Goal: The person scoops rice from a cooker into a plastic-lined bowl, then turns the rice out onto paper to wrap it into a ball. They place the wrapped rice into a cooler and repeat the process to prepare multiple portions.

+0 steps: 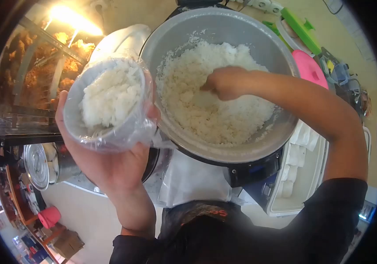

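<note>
A bowl [76,125] lined with clear plastic and partly filled with white rice [111,94] rests in my left hand [118,163], whose fingers wrap round it from below. To its right stands a large grey rice cooker pot [223,154] holding a broad mass of cooked rice [223,121]. My right hand [228,82] is over the rice inside the pot, its fingers closed round a pale, translucent scoop [204,97] that touches the rice. The scoop's outline is hard to make out against the grains.
A lit glass case [30,66] with fried food stands at the left, above a metal pot [38,167]. White wrapped packs fill a white box [285,207] at the right. Pink [309,70] and green [301,31] lids lie beyond the cooker. Plastic sheets [193,180] lie in front.
</note>
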Demonstrator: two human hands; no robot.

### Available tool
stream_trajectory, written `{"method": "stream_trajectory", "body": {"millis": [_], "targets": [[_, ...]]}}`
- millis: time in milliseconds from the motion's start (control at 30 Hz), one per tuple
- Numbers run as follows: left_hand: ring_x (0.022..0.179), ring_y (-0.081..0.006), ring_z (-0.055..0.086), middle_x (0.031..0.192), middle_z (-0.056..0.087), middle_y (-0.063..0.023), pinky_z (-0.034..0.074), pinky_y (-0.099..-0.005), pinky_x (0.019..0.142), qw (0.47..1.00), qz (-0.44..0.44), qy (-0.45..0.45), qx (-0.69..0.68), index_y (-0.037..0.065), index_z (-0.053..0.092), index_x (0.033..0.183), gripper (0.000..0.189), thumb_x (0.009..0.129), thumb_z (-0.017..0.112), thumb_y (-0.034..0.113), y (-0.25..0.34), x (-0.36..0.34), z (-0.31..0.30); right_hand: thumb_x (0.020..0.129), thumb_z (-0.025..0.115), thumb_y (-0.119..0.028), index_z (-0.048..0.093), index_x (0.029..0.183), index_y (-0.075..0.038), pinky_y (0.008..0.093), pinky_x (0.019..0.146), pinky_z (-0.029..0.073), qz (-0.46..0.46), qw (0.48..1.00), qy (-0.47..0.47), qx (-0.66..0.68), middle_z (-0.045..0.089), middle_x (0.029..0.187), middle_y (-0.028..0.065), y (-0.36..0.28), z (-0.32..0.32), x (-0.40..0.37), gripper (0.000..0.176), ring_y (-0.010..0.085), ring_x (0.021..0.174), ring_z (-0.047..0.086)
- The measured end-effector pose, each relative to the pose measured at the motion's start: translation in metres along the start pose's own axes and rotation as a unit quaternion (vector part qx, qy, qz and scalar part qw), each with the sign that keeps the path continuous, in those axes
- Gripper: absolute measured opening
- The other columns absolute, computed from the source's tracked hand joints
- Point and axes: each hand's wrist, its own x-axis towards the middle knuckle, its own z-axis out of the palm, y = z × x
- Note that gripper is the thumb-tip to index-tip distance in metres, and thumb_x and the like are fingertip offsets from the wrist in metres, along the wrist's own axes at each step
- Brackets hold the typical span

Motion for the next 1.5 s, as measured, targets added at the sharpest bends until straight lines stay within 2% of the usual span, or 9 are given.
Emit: {"method": "stream_trajectory", "body": {"millis": [167, 567, 733, 933, 1100, 1167, 1267, 1333, 1500], "targets": [[0.127, -0.0345, 0.034, 0.141, 0.037, -0.0184, 0.045, -0.0463, 0.091, 0.999, 0.022, -0.007, 0.045, 0.002, 0.045, 0.136, 0.054, 0.093, 0.058, 0.034, 0.002, -0.003, -0.004, 0.085, 0.056, -0.006, 0.066, 0.123, -0.010, 0.0372, 0.079, 0.049, -0.071, 0.981, -0.067, 0.168, 0.069, 0.103, 0.0172, -0.007, 0.030, 0.014, 0.039, 0.0287, 0.092, 0.065], [0.128, -0.0366, 0.035, 0.137, 0.041, -0.0203, 0.044, -0.0510, 0.092, 0.988, 0.086, 0.069, 0.108, 0.003, 0.048, 0.132, 0.055, 0.092, 0.057, 0.039, 0.003, -0.002, -0.006, 0.091, 0.058, -0.005, 0.062, 0.122, 0.002, 0.0303, 0.083, 0.051, -0.049, 0.934, -0.151, 0.320, 0.070, 0.111, 0.0119, -0.013, -0.003, -0.052, 0.033, 0.0150, 0.094, 0.064], [0.115, -0.0308, 0.053, 0.123, 0.057, -0.0126, 0.047, -0.0469, 0.093, 0.978, 0.073, 0.111, 0.159, 0.006, 0.055, 0.124, 0.049, 0.092, 0.051, 0.042, -0.021, 0.016, 0.006, 0.093, 0.057, -0.007, 0.064, 0.122, -0.001, 0.0226, 0.069, 0.050, 0.055, 0.901, -0.075, 0.424, 0.069, 0.095, 0.0052, 0.002, -0.010, -0.089, 0.031, 0.0067, 0.083, 0.060], [0.111, -0.0283, 0.057, 0.118, 0.061, -0.0103, 0.047, -0.0462, 0.093, 0.987, 0.004, 0.018, 0.160, 0.009, 0.058, 0.119, 0.044, 0.094, 0.041, 0.040, -0.041, 0.045, 0.000, 0.090, 0.057, -0.008, 0.063, 0.124, -0.005, 0.0194, 0.045, 0.029, -0.048, 0.928, 0.025, 0.368, 0.048, 0.060, -0.0054, 0.018, -0.090, -0.155, 0.036, 0.0013, 0.050, 0.037], [0.114, -0.0301, 0.055, 0.122, 0.058, -0.0106, 0.044, -0.0496, 0.094, 0.990, -0.064, 0.015, 0.126, 0.010, 0.056, 0.123, 0.047, 0.093, 0.039, 0.042, -0.075, 0.042, 0.005, 0.085, 0.054, -0.012, 0.057, 0.131, -0.005, 0.0190, 0.046, 0.031, 0.003, 0.947, 0.147, 0.285, 0.054, 0.072, -0.0033, -0.041, -0.130, -0.206, 0.046, 0.0019, 0.056, 0.041], [0.114, -0.0304, 0.054, 0.123, 0.058, -0.0106, 0.043, -0.0504, 0.095, 0.991, -0.083, -0.006, 0.104, 0.010, 0.055, 0.123, 0.048, 0.092, 0.039, 0.043, -0.087, 0.040, 0.003, 0.085, 0.051, -0.007, 0.040, 0.144, -0.006, 0.0328, 0.067, 0.048, -0.058, 0.965, 0.251, 0.044, 0.061, 0.108, 0.0142, -0.044, -0.099, -0.179, 0.060, 0.0195, 0.083, 0.060], [0.114, -0.0304, 0.054, 0.122, 0.058, -0.0105, 0.043, -0.0510, 0.095, 0.989, -0.088, 0.011, 0.116, 0.010, 0.055, 0.122, 0.048, 0.090, 0.039, 0.043, -0.098, 0.032, 0.010, 0.085, 0.047, 0.002, 0.019, 0.153, -0.010, 0.0464, 0.088, 0.048, 0.112, 0.952, 0.257, -0.124, 0.048, 0.128, 0.0314, -0.130, -0.033, -0.172, 0.075, 0.0429, 0.104, 0.060], [0.112, -0.0303, 0.055, 0.120, 0.059, -0.0104, 0.043, -0.0514, 0.094, 0.979, -0.071, 0.077, 0.177, 0.011, 0.056, 0.121, 0.047, 0.089, 0.040, 0.042, -0.101, 0.019, 0.017, 0.082, 0.047, 0.006, 0.016, 0.154, -0.008, 0.0464, 0.089, 0.048, 0.092, 0.968, 0.224, -0.059, 0.048, 0.126, 0.0321, -0.150, -0.020, -0.179, 0.079, 0.0448, 0.103, 0.059], [0.108, -0.0309, 0.058, 0.115, 0.062, -0.0102, 0.045, -0.0501, 0.094, 0.977, -0.049, 0.019, 0.206, 0.011, 0.058, 0.117, 0.047, 0.088, 0.041, 0.043, -0.102, 0.005, 0.003, 0.078, 0.050, 0.010, 0.016, 0.152, -0.001, 0.0459, 0.092, 0.046, 0.069, 0.972, 0.224, -0.015, 0.049, 0.124, 0.0296, -0.170, -0.008, -0.189, 0.082, 0.0443, 0.107, 0.058]]}}
